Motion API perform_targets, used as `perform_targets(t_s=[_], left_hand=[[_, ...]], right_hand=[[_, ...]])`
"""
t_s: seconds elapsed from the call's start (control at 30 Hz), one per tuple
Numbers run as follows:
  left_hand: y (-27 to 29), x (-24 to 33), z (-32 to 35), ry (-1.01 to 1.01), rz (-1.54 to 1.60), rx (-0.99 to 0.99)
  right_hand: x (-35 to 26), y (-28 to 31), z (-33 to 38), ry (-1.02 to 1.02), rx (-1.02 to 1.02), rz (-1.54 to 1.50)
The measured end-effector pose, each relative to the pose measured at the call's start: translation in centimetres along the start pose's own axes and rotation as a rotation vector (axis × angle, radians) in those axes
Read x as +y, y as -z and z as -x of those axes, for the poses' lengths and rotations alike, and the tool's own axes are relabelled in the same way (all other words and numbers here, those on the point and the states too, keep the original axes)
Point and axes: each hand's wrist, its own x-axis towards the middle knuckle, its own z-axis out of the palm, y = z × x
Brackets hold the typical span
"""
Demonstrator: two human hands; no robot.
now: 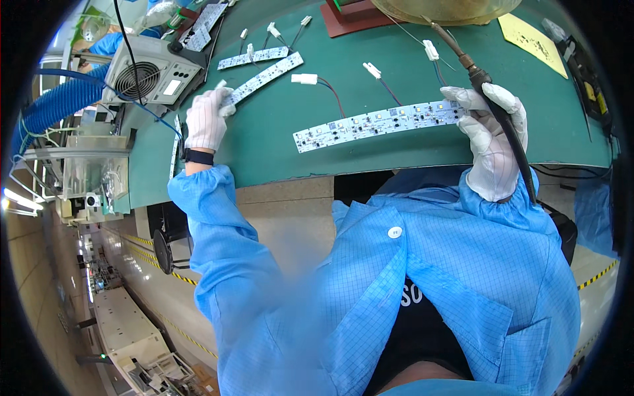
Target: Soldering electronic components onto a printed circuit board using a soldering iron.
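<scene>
Both my hands wear white gloves and blue sleeves. My left hand (207, 119) grips the near end of a white LED strip board (265, 76) lying on the green mat (264, 142). My right hand (493, 140) holds a dark soldering iron (492, 99) whose tip points up and away toward the far edge. The same hand's fingers rest on the right end of a long curved LED strip board (375, 123) in front of me. Red and black wires with white connectors (305, 79) run from the boards.
A third strip board (253, 57) lies further back. A grey box with a fan grille (148, 74) and a blue ribbed hose (58, 104) stand at the left. A yellow sheet (531, 41) and a round yellowish dish (444, 9) sit at the far right.
</scene>
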Motion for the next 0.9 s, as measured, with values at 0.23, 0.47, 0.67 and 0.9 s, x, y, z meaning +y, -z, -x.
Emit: perform_targets(t_s=[0.23,0.47,0.67,0.9], left_hand=[[-0.1,-2.3,-5.0,-0.105,-0.225,0.179],[-5.1,-3.7,-7.2,-0.048,0.356,0.054],[-5.7,-1.0,-8.3,0.073,0.265,0.184],[7.3,6.9,-4.6,0.199,0.861,-0.403]], right_hand=[[-0.2,0.1,0.2,-0.002,-0.005,-0.013],[-0.2,-0.1,0.0,-0.008,-0.013,-0.012],[0.1,-0.5,-0.1,-0.009,-0.010,-0.031],[0.5,-0.6,-0.1,0.043,0.088,0.025]])
